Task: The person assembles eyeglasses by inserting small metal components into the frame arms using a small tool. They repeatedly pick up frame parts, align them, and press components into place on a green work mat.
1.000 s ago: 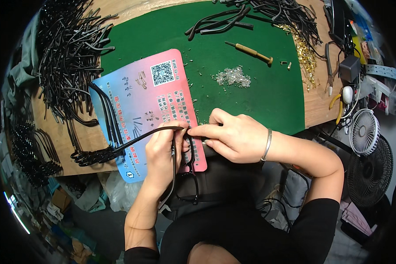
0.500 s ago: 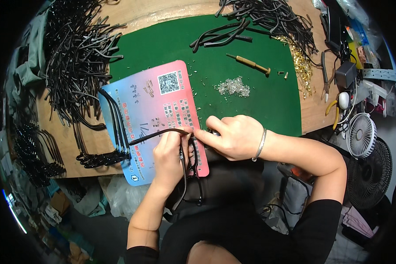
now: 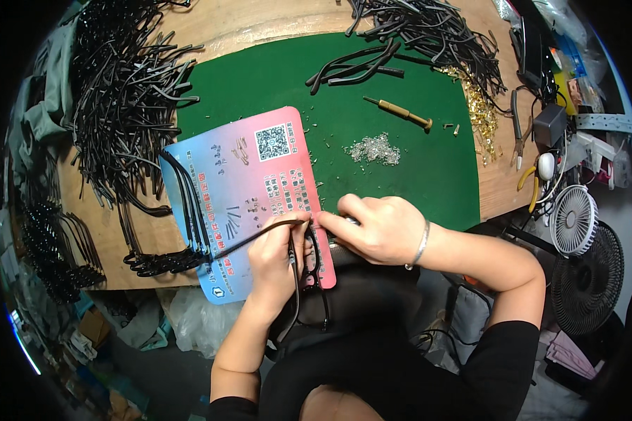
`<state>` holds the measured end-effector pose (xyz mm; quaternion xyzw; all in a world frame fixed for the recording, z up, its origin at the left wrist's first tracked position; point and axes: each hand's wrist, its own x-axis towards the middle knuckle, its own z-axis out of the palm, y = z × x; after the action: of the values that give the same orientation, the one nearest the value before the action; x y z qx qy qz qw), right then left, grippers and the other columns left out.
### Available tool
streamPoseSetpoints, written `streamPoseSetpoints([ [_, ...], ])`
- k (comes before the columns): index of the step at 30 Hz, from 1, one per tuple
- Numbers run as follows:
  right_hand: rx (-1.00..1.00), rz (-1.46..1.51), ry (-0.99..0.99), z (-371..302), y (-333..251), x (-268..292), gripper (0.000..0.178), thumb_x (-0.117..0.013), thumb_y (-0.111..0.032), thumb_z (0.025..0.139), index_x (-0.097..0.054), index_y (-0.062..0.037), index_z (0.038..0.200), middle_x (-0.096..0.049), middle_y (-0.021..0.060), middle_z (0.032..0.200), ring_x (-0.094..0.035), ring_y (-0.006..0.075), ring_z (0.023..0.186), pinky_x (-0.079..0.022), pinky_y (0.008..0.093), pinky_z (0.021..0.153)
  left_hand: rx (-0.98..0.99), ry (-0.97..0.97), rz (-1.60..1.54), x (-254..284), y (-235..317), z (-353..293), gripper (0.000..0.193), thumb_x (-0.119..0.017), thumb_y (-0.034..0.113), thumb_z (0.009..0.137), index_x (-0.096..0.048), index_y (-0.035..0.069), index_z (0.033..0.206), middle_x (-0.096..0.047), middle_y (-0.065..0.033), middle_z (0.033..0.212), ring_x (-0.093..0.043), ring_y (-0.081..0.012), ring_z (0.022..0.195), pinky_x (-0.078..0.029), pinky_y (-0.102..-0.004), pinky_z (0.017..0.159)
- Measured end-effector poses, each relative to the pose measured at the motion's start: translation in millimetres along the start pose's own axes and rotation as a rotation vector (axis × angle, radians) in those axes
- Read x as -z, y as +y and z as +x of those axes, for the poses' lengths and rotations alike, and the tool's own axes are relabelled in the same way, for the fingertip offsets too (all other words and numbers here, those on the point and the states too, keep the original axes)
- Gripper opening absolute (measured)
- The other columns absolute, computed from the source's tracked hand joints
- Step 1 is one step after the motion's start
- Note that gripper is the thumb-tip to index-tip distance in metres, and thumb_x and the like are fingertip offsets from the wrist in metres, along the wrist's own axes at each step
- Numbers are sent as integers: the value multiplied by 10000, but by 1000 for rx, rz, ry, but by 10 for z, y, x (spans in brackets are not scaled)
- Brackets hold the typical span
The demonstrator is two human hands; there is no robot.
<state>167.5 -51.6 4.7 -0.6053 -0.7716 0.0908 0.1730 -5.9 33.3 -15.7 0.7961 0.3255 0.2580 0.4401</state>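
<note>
My left hand (image 3: 270, 256) is closed round a black eyeglass frame (image 3: 315, 266), over the near edge of a blue-and-pink printed card (image 3: 284, 123). One black temple arm (image 3: 256, 235) sticks out to the left from its fingertips; another hangs down beside the frame. My right hand (image 3: 383, 230) is closed, its index finger reaching to the end of the temple arm at the left fingertips. A bit of shiny metal shows among its curled fingers, but what it is stays hidden. On the card lie small screws (image 3: 241, 151) and dark metal pins (image 3: 232, 219).
Several finished-looking black frames (image 3: 165, 261) lie at the card's left, below a heap of temple arms (image 3: 130, 105). A green mat (image 3: 260, 77) bears a brass screwdriver (image 3: 404, 114) and clear tiny parts (image 3: 373, 150). Gold parts (image 3: 483, 112), pliers (image 3: 517, 126) and a white fan (image 3: 574, 219) are at right.
The table and card sit slightly lower in the picture, as the view has shifted. Both hands keep nearly the same pose, fingertips together at the temple arm's end.
</note>
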Motion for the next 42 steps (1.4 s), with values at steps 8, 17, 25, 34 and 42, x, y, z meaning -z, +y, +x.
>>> streamPoseSetpoints([
  [8,-239,89,-133,-161,-50,193,424,-654,-258,770,-526,-108,1146,-467,97,870,-591,203,578,-486,317,464,-18,181,137,-30,-41,537,200,-562,-48,828,-572,-31,1028,-631,-162,870,-642,-278,745,-504,-338,653],
  [17,-320,225,-154,-259,24,317,346,-618,-176,773,-521,-108,1098,-466,115,877,-600,249,622,-501,348,502,131,11,59,499,-124,89,222,-494,115,930,-633,-16,1042,-494,-54,725,-440,-158,680,-372,-250,628],
  [25,-208,4,-27,-272,-68,151,342,-636,-164,729,-591,-140,1067,-461,65,812,-541,170,544,-456,291,451,-38,92,308,446,-150,-41,259,-588,-15,840,-634,27,1091,-540,-127,928,-554,-208,785,-459,-274,700],
  [34,-136,-123,-44,-290,-90,54,366,-604,-174,710,-590,-146,1074,-469,51,802,-490,153,489,-436,272,418,-481,-203,224,380,68,-453,191,-730,71,680,-670,56,862,-659,-71,911,-631,-221,827,-535,-301,698],
  [42,-118,-132,-62,-288,-77,85,400,-586,-175,736,-587,-191,1136,-473,51,800,-487,154,479,-434,273,408,-537,-80,312,206,-13,-401,221,-705,73,629,-676,35,844,-657,-82,855,-633,-219,803,-552,-321,700],
])
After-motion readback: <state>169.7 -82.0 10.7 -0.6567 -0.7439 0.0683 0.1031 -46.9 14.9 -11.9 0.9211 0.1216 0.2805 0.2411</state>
